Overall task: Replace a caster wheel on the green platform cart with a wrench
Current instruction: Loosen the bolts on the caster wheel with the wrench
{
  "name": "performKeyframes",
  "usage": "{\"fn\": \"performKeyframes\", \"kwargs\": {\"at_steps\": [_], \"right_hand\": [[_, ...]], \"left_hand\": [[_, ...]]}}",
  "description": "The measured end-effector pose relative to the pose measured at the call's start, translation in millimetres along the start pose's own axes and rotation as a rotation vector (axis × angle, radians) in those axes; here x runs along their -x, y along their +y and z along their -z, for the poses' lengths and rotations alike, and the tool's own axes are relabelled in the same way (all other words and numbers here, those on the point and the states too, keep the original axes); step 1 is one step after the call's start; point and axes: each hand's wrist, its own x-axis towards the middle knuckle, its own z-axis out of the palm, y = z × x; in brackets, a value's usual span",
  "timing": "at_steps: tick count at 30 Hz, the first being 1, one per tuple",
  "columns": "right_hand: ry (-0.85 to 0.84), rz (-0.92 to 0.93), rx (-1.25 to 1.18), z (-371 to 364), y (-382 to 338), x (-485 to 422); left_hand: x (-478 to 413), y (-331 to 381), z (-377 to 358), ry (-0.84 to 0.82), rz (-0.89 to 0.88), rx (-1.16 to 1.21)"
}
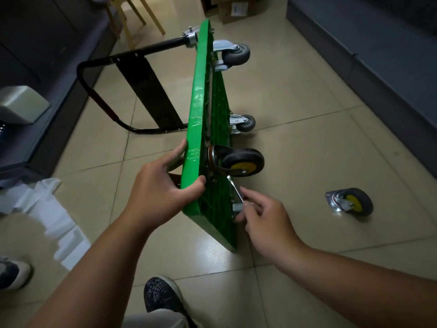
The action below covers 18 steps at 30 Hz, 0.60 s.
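Along the cart (197, 110) rim, left hand (160, 183) grips.

Glossy beige floor tiles (307, 138) reflect a patch of light in the dim room. A dark grey left unit (47, 55) and a dark grey right unit (383, 58) line the edges. Pale wooden chair legs (132, 17) and a cardboard box (233, 10) stand at the far end.

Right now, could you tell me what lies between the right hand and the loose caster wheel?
Only bare floor tile separates the right hand from the loose caster wheel, seen in the head view.
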Motion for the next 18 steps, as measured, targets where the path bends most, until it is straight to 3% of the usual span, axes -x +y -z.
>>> {"fn": "performKeyframes", "kwargs": {"at_steps": [10, 18], "right_hand": [[-0.15, -0.389, -0.364, 3, -59, 1], [-0.272, -0.359, -0.264, 1, -75, 6]], "left_hand": [[-2, 12, -16, 0.003, -0.025, -0.03], [0, 14, -18, 0.017, -0.024, -0.07]]}}
